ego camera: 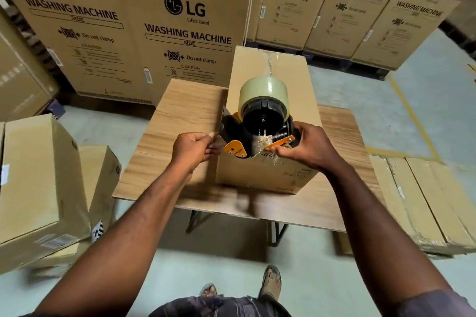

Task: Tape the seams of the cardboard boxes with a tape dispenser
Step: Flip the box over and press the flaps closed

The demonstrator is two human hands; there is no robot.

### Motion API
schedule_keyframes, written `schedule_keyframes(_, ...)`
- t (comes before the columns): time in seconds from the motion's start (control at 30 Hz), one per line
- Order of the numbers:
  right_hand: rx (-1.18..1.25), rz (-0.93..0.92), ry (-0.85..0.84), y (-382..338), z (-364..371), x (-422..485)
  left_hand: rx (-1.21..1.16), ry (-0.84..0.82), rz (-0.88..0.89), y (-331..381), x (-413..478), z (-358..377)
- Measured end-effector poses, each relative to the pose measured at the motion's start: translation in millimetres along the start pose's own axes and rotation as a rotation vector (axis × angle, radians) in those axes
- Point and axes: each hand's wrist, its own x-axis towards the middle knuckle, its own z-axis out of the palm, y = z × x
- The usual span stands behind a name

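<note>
The cardboard box [291, 90] sits on the wooden table [185, 110]. The tape dispenser [257, 134] is held over the box's near top edge. The right hand [309, 147] curls round the dispenser's side. The left hand [193, 148] pinches its left edge, maybe the tape end; it is too blurry to tell. I think taping is only starting. The dispenser hides the near seam.

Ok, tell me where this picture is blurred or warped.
Head view: motion blur smears the near edge of the table and the floor box; its wide lens bows the washing machine cartons; tape dispenser, left hand and right hand are fairly sharp.
</note>
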Motion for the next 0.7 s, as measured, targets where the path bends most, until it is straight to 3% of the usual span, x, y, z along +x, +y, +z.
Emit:
schedule_keyframes(0.4,-0.094,0.015,-0.094,9.6,0.7,16.3,0.1,0.075,0.019,-31.2,21.6,4.2)
schedule_keyframes(0.7,-0.102,-0.007,-0.12,14.8,4.6,19.0,0.048,-0.048,-0.212,-57.8,14.6,22.6)
